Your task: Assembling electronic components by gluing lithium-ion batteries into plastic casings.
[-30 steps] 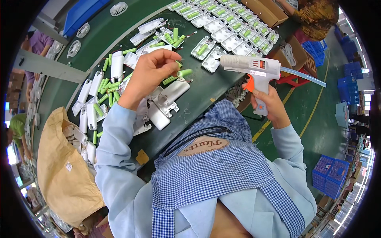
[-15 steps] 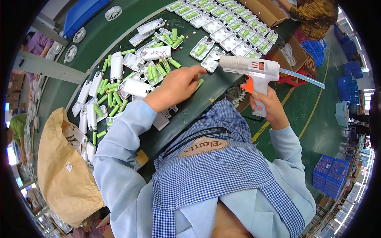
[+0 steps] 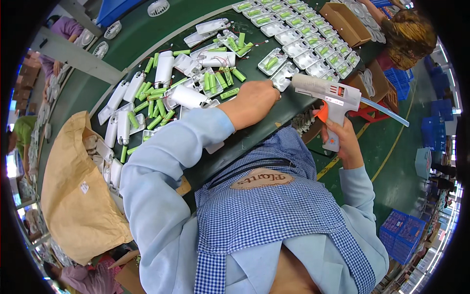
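Observation:
My right hand grips the handle of a white glue gun with an orange trigger. A clear glue stick sticks out of its back end. Its nozzle points left, close to a white plastic casing half at the table's near edge. My left hand is at that casing's near end, fingers curled together; what they hold is hidden. Just beyond, another casing half has a green battery cell in it. To the left of my hand lies a loose green cell.
Rows of casing halves, many with green cells, cover the far right table. Piled casings and cells lie left. A tan sack stands at left, cardboard boxes at right. A person works at far right.
My left hand has moved right to the casing near the nozzle. The green cell seen by its fingers before is now out of sight. The whole view has shifted slightly; the glue gun stays held.

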The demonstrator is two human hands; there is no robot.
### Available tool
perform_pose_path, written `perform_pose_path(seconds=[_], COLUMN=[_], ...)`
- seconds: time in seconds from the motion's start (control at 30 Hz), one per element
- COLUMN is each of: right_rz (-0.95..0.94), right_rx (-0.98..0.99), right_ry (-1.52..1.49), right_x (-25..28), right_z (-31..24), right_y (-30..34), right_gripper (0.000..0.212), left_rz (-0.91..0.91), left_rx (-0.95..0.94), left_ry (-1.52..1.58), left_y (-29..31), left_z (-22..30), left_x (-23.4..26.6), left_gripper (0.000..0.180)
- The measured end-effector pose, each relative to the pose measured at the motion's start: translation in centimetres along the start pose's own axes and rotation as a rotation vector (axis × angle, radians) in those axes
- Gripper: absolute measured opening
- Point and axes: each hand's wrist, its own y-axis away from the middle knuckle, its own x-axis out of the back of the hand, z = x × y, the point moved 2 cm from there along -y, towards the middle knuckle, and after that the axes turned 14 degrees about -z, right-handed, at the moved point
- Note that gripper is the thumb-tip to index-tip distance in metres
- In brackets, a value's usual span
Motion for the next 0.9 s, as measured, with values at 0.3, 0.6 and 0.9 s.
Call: perform_pose_path(seconds=[0.3,0.6,0.9], right_rz=[0.017,0.036,0.027], right_rx=[0.025,0.034,0.04], right_ry=[0.016,-0.023,-0.072], right_x=[-0.1,0.1,0.5], right_z=[-0.3,0.4,0.5], right_y=[0.2,0.7,1.4], right_gripper=[0.046,0.044,0.047], left_rz=[-0.04,0.222,0.347], left_rx=[0.084,0.196,0.109], left_ry=[0.104,0.036,-0.164], left_y=[-1.3,-5.7,-8.4], left_z=[-0.8,-1.4,-1.8], left_x=[1.0,3.4,0.5], left_gripper=[0.011,0.019,0.014])
